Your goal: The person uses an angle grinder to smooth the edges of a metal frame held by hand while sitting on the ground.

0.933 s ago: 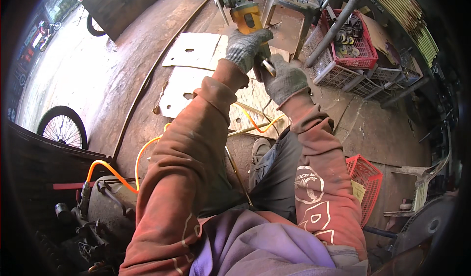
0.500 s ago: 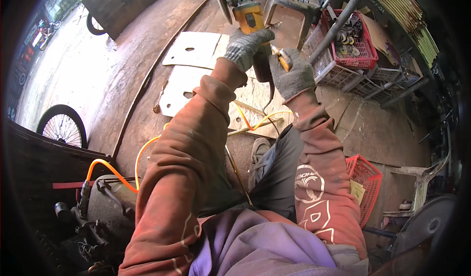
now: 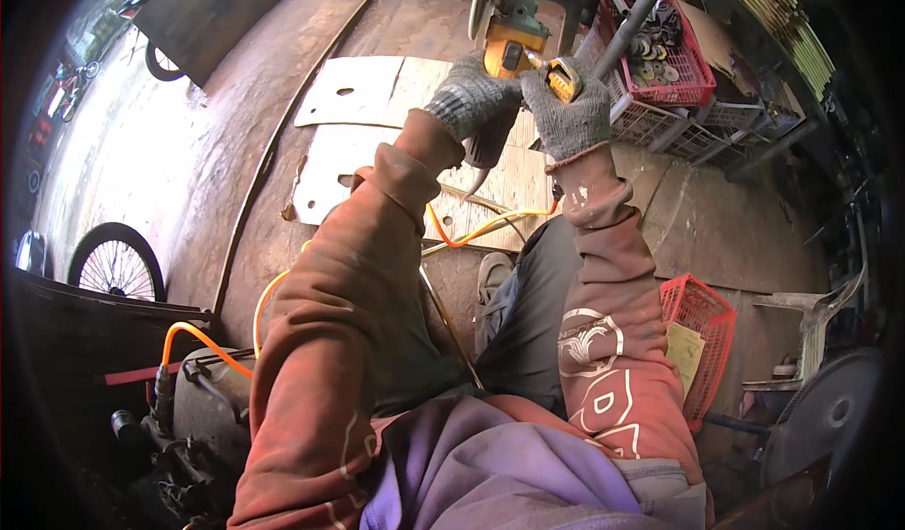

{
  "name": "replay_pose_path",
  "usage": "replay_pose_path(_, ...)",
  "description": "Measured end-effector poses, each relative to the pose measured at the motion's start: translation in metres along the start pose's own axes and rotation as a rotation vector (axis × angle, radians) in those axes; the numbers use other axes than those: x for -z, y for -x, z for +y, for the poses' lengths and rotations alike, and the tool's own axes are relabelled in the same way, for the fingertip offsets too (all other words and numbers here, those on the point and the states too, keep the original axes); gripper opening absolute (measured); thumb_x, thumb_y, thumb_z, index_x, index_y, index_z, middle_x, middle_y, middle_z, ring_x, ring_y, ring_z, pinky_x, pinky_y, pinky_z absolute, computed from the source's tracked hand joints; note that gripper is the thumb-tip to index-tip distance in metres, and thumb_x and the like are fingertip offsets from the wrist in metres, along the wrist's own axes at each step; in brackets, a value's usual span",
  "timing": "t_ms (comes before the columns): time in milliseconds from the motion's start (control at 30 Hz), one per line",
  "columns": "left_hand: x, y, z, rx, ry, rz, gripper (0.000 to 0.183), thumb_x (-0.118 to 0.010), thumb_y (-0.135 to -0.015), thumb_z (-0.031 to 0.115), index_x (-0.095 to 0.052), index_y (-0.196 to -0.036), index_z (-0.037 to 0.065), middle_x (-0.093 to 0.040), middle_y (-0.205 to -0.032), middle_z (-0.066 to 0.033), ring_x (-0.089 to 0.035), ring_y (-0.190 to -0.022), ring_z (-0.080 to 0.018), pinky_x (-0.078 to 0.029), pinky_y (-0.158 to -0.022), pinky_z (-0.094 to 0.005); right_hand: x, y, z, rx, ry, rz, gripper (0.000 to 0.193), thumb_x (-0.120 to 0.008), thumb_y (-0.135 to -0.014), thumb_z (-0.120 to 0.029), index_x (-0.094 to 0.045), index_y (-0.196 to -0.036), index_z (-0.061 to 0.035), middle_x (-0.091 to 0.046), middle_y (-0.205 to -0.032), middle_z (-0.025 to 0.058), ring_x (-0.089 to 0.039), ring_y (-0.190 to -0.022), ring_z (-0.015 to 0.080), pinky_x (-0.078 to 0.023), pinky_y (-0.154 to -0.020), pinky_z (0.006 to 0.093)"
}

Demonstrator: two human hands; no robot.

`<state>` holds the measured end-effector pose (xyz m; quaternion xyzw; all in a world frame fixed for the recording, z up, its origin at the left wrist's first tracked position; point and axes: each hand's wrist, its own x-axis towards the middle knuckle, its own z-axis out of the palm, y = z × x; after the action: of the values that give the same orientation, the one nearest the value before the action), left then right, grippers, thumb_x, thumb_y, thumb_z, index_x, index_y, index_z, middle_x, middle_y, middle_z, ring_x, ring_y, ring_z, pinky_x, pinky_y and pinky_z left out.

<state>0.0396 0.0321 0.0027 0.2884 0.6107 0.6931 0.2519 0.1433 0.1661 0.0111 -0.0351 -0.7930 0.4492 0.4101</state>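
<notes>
Out in front of me, my gloved left hand (image 3: pixel 468 93) is wrapped round the body of a yellow angle grinder (image 3: pixel 515 47). Its disc (image 3: pixel 482 4) stands edge-on at the far end, and the dark handle hangs below my fingers. My gloved right hand (image 3: pixel 573 120) grips a yellow air blow gun (image 3: pixel 564 79) close beside the grinder. The gun's short nozzle points at the yellow housing; I cannot tell whether it touches. An orange air hose (image 3: pixel 459 243) runs up to a dark coupling under my right wrist.
Pale sheets (image 3: pixel 344 167) with holes lie on the floor ahead. At the right, a red crate (image 3: pixel 693 91) of discs and parts sits on white crates (image 3: pixel 644 123). A red basket (image 3: pixel 712 379) is near my right elbow. Machinery (image 3: pixel 212 403) stands at lower left.
The angle grinder and both hands have shifted slightly right in view. The blow gun has tilted, and its nozzle is now closer to the grinder's housing.
</notes>
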Motion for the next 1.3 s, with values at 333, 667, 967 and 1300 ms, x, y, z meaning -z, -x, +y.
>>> replay_pose_path(333,-0.004,-0.005,-0.005,-0.040,-0.034,0.026,0.051,-0.093,-0.082,0.025,-0.071,-0.122,0.002,-0.078,-0.104,-0.0065,-0.072,-0.087,-0.0170,-0.059,-0.080,-0.0340,0.002,0.006,0.007,0.044,0.064,0.060,0.025,-0.082,-0.093,-0.022,-0.074,-0.104,-0.0014,-0.076,-0.087,0.0115,-0.074,-0.079,0.0173,-0.059,-0.074,0.0353)
replay_pose_path(667,0.027,-0.020,-0.003,-0.120,0.637,0.073,0.025,-0.079,-0.087,0.011,-0.070,-0.109,0.001,-0.075,-0.097,-0.0109,-0.075,-0.089,-0.0267,-0.065,-0.083,-0.0447,-0.004,0.013,-0.007,-0.121,-0.207,-0.112,0.014,-0.082,-0.094,-0.015,-0.073,-0.100,-0.0061,-0.069,-0.080,-0.0019,-0.063,-0.069,0.0079,-0.051,-0.062,0.0266)
replay_pose_path(967,0.062,-0.006,0.010,-0.203,1.057,-0.232,0.050,-0.077,-0.083,0.039,-0.064,-0.113,0.001,-0.071,-0.096,-0.0164,-0.074,-0.086,-0.0353,-0.065,-0.083,-0.0536,-0.006,0.023,-0.040,-0.408,-0.597,-0.275,0.014,-0.083,-0.094,-0.009,-0.076,-0.105,-0.0040,-0.074,-0.087,0.0038,-0.068,-0.070,0.0094,-0.055,-0.061,0.0231)
replay_pose_path(1300,0.051,0.001,0.021,-0.205,1.107,-0.586,0.061,-0.078,-0.081,0.065,-0.053,-0.104,0.014,-0.052,-0.082,0.0056,-0.048,-0.073,-0.0131,-0.039,-0.067,-0.0326,-0.023,0.036,-0.064,-0.169,-0.475,-0.363,0.013,-0.080,-0.097,-0.009,-0.071,-0.106,-0.0045,-0.070,-0.082,-0.0002,-0.064,-0.069,0.0048,-0.050,-0.061,0.0210)
